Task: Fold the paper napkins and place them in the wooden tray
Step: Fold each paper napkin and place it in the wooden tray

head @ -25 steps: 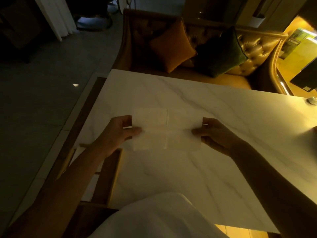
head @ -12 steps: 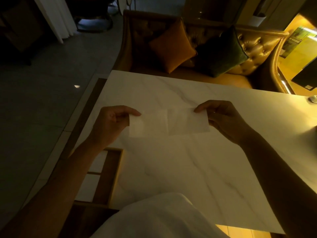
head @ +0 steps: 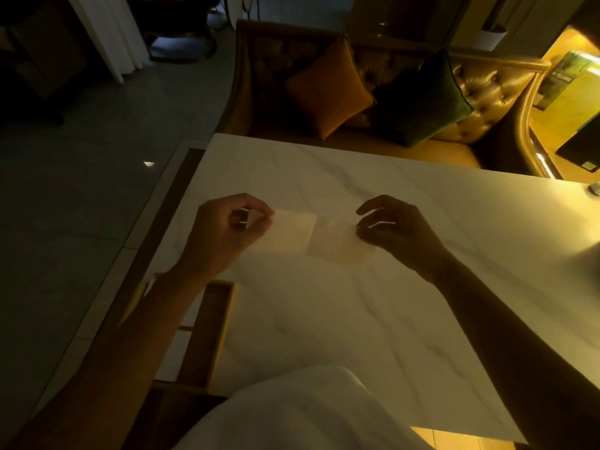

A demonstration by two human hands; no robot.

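- Presently, head view, item under work: one paper napkin (head: 311,238), a pale strip with a crease across its middle, sits low over the marble table (head: 357,319), left of the table's centre. Whether it rests flat on the table cannot be told.
- Left hand (head: 224,232): thumb and forefinger pinch the napkin's left end; the other fingers are curled in behind.
- Right hand (head: 402,232): fingers curled over the napkin's right end, thumb apart above them. A firm pinch cannot be confirmed (blur at the fingertips).
- Handling, assessed: very light, limp, thin enough to pass light, easily torn or wrinkled. It would likely sag if held by one end. Best taken at both short ends, then pressed along the fold.
- Wooden tray (head: 224,319): at the table's near-left corner, partly under the left forearm; white sheets show in its compartments.
- Surroundings: white cloth (head: 292,410) at the table's near edge. Beyond the table's far edge is a tufted sofa (head: 487,92) with an orange cushion (head: 328,89) and a dark green cushion (head: 422,99). A small metallic item (head: 594,189) sits at the table's right edge, unidentified.
- Obstruction, assessed: the left forearm crosses over the tray and would have to shift before a drop-in.
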